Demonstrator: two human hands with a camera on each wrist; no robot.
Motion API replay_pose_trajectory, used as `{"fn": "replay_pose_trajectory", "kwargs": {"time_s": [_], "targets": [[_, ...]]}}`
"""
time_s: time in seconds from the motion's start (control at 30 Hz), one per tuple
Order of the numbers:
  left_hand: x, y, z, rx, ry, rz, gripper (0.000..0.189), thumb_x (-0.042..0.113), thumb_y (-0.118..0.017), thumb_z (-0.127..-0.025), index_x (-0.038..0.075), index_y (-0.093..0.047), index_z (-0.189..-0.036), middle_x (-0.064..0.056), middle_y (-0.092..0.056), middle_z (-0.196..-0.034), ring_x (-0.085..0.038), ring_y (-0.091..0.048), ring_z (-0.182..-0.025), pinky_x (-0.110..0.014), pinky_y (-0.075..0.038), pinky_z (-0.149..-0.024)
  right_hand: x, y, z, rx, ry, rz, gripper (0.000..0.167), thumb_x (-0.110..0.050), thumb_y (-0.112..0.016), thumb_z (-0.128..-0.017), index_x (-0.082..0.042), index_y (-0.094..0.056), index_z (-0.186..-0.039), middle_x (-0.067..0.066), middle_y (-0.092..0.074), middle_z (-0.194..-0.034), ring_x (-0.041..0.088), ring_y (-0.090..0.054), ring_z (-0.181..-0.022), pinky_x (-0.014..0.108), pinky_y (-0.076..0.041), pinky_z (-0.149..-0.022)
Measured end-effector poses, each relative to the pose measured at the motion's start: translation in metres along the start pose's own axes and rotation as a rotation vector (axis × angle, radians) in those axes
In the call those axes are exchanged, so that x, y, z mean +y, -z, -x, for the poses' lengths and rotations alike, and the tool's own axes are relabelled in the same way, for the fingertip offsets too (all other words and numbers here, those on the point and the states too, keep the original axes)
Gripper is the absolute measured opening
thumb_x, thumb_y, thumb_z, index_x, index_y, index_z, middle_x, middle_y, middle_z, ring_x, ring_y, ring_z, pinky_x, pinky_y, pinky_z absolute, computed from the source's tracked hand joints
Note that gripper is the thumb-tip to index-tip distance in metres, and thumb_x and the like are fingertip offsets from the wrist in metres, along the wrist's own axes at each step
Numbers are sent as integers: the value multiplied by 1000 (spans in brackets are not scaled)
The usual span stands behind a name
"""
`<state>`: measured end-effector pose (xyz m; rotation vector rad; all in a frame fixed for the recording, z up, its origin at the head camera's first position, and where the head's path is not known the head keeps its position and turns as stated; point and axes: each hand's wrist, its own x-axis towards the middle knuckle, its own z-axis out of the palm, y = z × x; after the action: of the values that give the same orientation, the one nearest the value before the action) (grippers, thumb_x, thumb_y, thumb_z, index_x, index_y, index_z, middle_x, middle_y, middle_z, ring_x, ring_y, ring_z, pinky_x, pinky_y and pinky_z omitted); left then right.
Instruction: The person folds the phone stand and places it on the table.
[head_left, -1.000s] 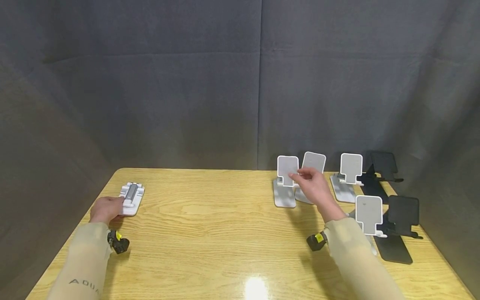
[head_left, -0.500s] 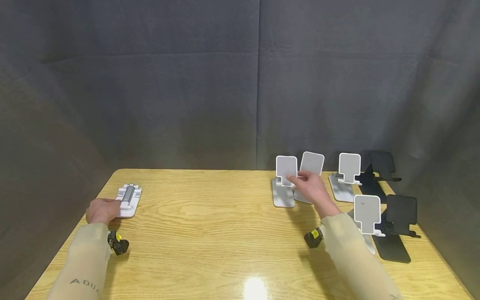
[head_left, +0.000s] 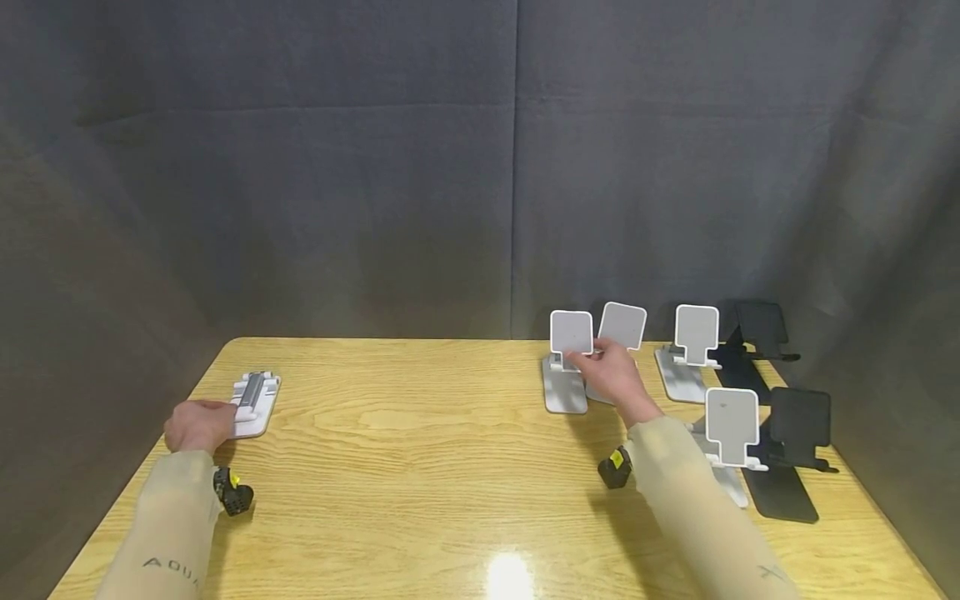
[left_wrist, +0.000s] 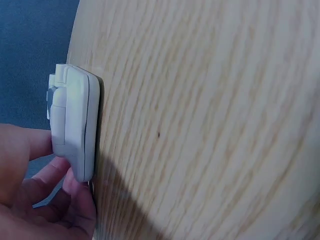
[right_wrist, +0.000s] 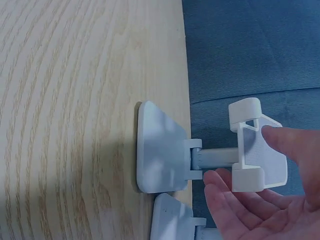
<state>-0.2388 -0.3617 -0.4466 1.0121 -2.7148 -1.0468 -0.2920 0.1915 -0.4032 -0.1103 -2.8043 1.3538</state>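
Observation:
At the table's left, my left hand [head_left: 201,423] pinches the near end of a folded white phone stand [head_left: 256,405]. In the left wrist view, the thumb lies on the folded arm and the fingers curl under the edge of the stand [left_wrist: 80,120], which lies close over the wood. Toward the back right, an unfolded white phone stand [head_left: 572,329] stands upright on its base. My right hand [head_left: 615,375] pinches its holder plate. The right wrist view shows the thumb on the grey pad [right_wrist: 260,147], fingers behind the plate, and two hooks at its lower edge.
Right beside it is another unfolded white stand [head_left: 622,325], partly behind my right hand. Farther right are two more white stands, one at the back [head_left: 696,333] and one nearer [head_left: 732,425], and two black ones [head_left: 801,425]. A grey curtain [head_left: 375,208] closes off the back.
My left hand has drawn the folded stand slightly left and toward me. My right hand has shifted a little left, its thumb lower on the plate, which looks slightly shorter.

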Motion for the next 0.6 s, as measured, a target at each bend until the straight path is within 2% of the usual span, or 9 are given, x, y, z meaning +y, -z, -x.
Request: {"fn": "replay_pose_trajectory", "kwargs": {"time_s": [0.17,0.3,0.47,0.6], "targets": [[-1,-3,-1,18,-1,28,44,26,-51,-98,-9,-62,-122,-33,-54,-126,-48,-47,-114,-54,-40,-91,1,-5,-1,2,6,-33,51,-24,-65,-99,14,-53,-130,26,-69,-106,40,-69,-98,44,-54,-88],[0,-5,-3,67,14,87,46,29,-49,-101,-7,-59,-128,-33,-52,-130,-50,-45,-119,-57,-38,-96,1,-7,-2,6,8,-65,44,-21,-64,-99,13,-54,-126,25,-70,-102,40,-70,-96,37,-56,-80],[2,-4,-1,122,24,137,49,30,-46,-104,-7,-55,-135,-33,-48,-137,-51,-40,-127,-60,-34,-103,0,-8,-3,15,-1,-74,42,-20,-66,-98,12,-55,-123,18,-69,-92,36,-70,-89,24,-52,-68],[6,-1,2,118,20,147,52,34,-45,-105,-5,-52,-139,-33,-46,-141,-50,-40,-128,-60,-35,-103,0,-10,-4,12,1,-78,44,-20,-67,-98,13,-54,-125,19,-71,-92,34,-71,-88,22,-50,-65]]}}
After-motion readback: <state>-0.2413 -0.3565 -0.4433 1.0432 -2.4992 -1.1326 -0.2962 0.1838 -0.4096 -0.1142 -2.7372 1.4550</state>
